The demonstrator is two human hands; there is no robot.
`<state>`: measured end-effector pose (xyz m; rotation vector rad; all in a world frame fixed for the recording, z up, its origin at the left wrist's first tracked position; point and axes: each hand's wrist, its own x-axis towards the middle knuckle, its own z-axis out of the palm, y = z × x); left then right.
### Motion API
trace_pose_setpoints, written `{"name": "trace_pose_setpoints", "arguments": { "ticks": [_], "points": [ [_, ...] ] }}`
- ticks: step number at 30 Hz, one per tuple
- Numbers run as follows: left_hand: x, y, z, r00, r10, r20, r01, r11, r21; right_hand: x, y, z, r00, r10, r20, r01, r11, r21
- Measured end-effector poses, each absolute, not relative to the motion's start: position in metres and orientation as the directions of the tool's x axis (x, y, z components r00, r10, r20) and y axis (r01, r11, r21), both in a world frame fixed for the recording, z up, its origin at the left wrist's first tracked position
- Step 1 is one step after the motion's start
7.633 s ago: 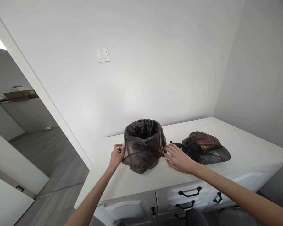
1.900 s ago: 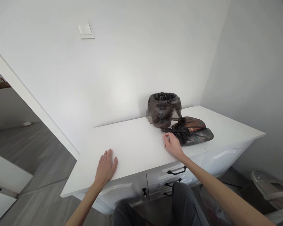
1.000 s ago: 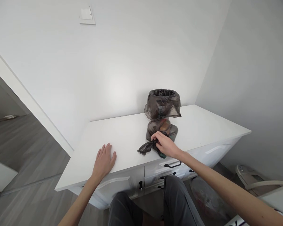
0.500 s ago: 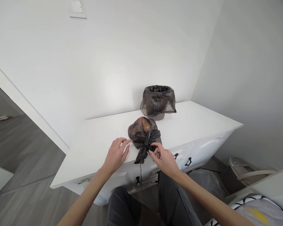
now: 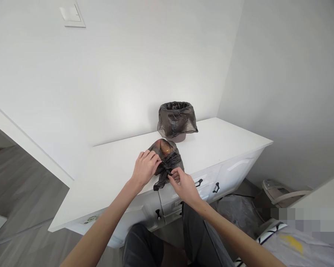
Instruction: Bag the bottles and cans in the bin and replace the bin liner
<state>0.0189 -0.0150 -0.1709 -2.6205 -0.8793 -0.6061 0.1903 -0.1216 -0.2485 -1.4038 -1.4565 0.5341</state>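
Note:
A filled black garbage bag [image 5: 167,150], thin enough to show orange and reddish contents, rests near the front edge of the white cabinet top [image 5: 122,159]. Its neck is twisted into a knot, with a loose end drooping over the edge. My left hand [image 5: 146,165] pinches the bag's plastic on the left of the knot, thumb and fingers together. On the knot's right side, my right hand [image 5: 183,183] has its fingers closed on the plastic. Behind the bag stands a small trash bin [image 5: 179,138] lined with another black bag [image 5: 176,118] folded over its rim.
The white wall [image 5: 122,74] rises directly behind the cabinet, with a light switch [image 5: 72,15] at upper left. Black handles [image 5: 216,187] stick out from the cabinet front. On the floor at right is a grey-beige container with a handle [image 5: 284,194]. My knees touch close to the cabinet.
My left hand has moved in from beside the bag and now grips the plastic at the knot. My right hand stays at the knot. The view has shifted slightly right.

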Motion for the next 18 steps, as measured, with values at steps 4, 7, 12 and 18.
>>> {"name": "trace_pose_setpoints", "arguments": {
  "ticks": [4,7,12,18],
  "points": [
    [0.012,-0.015,-0.172,0.608,0.547,0.575,0.698,-0.714,-0.06,0.199,-0.127,-0.251,0.201,0.903,0.38,0.579,0.203,-0.789],
    [0.001,-0.009,-0.172,0.495,0.595,0.633,0.752,-0.658,0.031,0.206,-0.13,-0.257,0.2,0.891,0.406,0.637,0.197,-0.746],
    [-0.021,0.009,-0.173,0.256,0.715,0.65,0.825,-0.512,0.238,0.219,-0.132,-0.266,0.165,0.854,0.494,0.752,0.215,-0.623],
    [-0.034,0.012,-0.17,0.101,0.817,0.567,0.81,-0.399,0.43,0.224,-0.129,-0.273,0.18,0.854,0.488,0.841,0.124,-0.527]
  ]
}}
